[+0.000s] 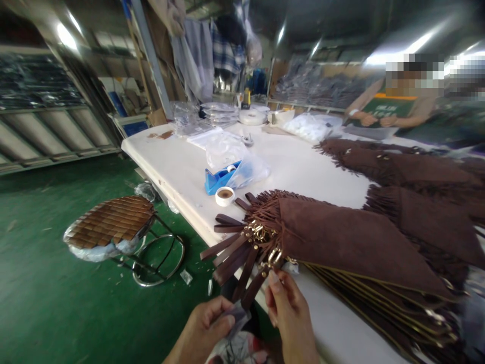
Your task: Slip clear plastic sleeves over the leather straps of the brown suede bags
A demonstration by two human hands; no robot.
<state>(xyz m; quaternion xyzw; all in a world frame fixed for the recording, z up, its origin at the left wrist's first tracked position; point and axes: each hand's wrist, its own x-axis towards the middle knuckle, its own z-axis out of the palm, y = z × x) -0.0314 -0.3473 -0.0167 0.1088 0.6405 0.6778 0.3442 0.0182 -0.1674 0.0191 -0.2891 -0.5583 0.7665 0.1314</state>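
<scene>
My left hand (207, 326) is closed in a pinch on a small clear plastic sleeve (240, 317), low in front of the table edge. Close beside it, my right hand (291, 309) has its thumb and finger pressed together at the gold metal clasp of a brown strap (254, 287); its other fingers are curled. That strap hangs over the edge with several others. They come from a stack of brown suede fringed bags (341, 235), whose gold clasps (255, 231) gather near the fringe.
On the white table (170, 164) are a blue tape dispenser (215, 181), a tape roll (225, 196) and plastic bags (250, 169). More fringed brown pieces (417, 169) lie to the right. A co-worker (394, 111) stands across the table. A round stool (113, 222) is at left.
</scene>
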